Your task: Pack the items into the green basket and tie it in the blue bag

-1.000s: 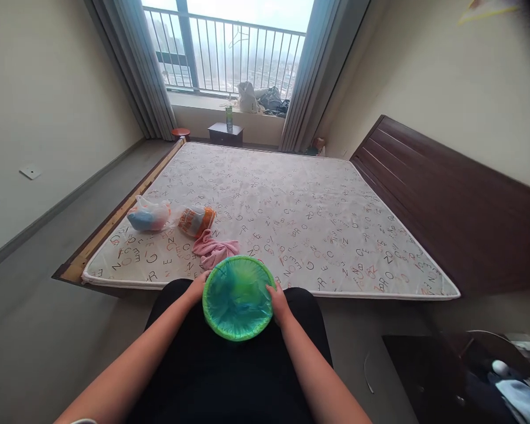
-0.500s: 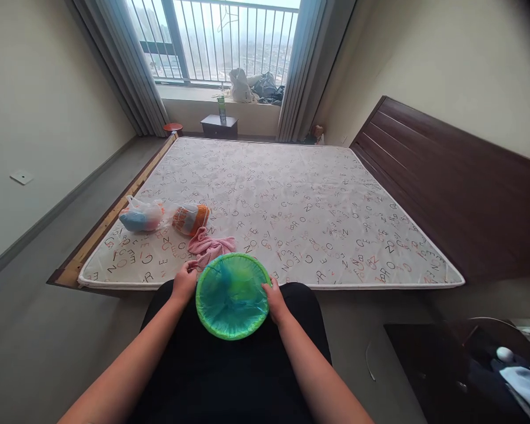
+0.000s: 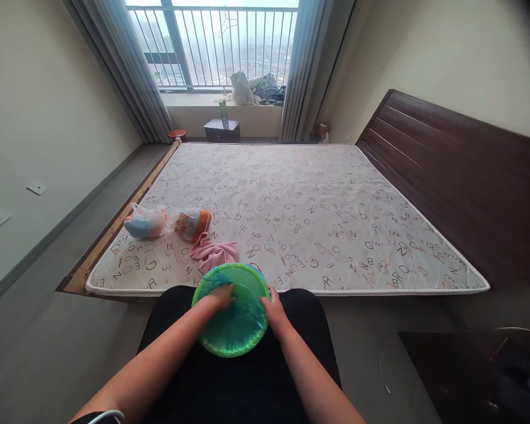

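Note:
A round green trash bin (image 3: 247, 338), lined with a shiny blue-green plastic bag (image 3: 242, 318), rests between my thighs with its mouth facing up. My left hand (image 3: 223, 296) reaches inside the mouth, its fingers stretched out over the liner and partly blurred. On the far right of the rim, my right hand (image 3: 274, 309) grips the bin's edge with the thumb over the top. Just beyond the bin, a crumpled pink towel (image 3: 216, 253) lies on the mattress. A bit of blue and red shows behind the rim; I cannot make out what it is.
The letter-print mattress (image 3: 309, 206) fills the middle. A knotted plastic bag (image 3: 145, 222) and an orange-and-white packet (image 3: 193, 225) lie on its left. A dark headboard (image 3: 446, 135) stands right, a nightstand (image 3: 222, 131) by the window. A dark mat (image 3: 450, 377) and a cable (image 3: 383, 377) lie on the floor.
My left hand has left the bin's left rim and moved right into its mouth. The right hand stays on the rim. The view has shifted slightly.

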Demonstrator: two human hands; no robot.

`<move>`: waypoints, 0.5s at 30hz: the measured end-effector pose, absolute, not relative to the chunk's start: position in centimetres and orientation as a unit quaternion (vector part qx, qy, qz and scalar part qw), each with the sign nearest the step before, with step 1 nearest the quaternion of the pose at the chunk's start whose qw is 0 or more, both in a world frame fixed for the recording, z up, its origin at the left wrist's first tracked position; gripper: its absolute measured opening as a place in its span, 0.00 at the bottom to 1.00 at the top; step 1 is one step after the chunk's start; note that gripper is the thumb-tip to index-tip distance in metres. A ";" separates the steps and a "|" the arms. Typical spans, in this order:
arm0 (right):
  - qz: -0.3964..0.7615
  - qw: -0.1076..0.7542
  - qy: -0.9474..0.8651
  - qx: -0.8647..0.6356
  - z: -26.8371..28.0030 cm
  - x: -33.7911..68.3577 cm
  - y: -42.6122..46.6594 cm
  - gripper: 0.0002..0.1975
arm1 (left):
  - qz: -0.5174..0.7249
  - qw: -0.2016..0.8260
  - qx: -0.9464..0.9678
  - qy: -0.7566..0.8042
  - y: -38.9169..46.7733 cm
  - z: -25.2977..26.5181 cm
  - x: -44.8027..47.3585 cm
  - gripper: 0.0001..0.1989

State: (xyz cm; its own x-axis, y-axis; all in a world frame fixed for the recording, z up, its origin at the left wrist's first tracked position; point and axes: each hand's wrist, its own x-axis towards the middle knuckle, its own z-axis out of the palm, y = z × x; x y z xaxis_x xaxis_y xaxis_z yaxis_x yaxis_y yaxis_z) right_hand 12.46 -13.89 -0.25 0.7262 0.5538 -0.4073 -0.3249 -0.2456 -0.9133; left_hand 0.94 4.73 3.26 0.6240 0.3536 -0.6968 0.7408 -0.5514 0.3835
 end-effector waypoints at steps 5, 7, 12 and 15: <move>0.363 0.621 -0.078 -0.690 -0.2 12.4 -13.9 0.25 | -0.286 0.473 0.799 0.238 8.5 7.7 0.2 0.26; 0.362 0.625 -0.072 -0.688 -0.2 12.3 -13.4 0.24 | -0.257 0.616 0.720 0.191 12.0 9.7 -0.4 0.26; 0.347 0.628 -0.052 -0.694 -0.6 12.1 -12.4 0.26 | 0.140 0.649 0.622 0.415 23.4 9.0 -0.8 0.27; 0.355 0.632 -0.026 -0.689 -0.9 12.0 -12.4 0.29 | 0.199 0.409 0.698 0.553 29.2 5.9 0.2 0.27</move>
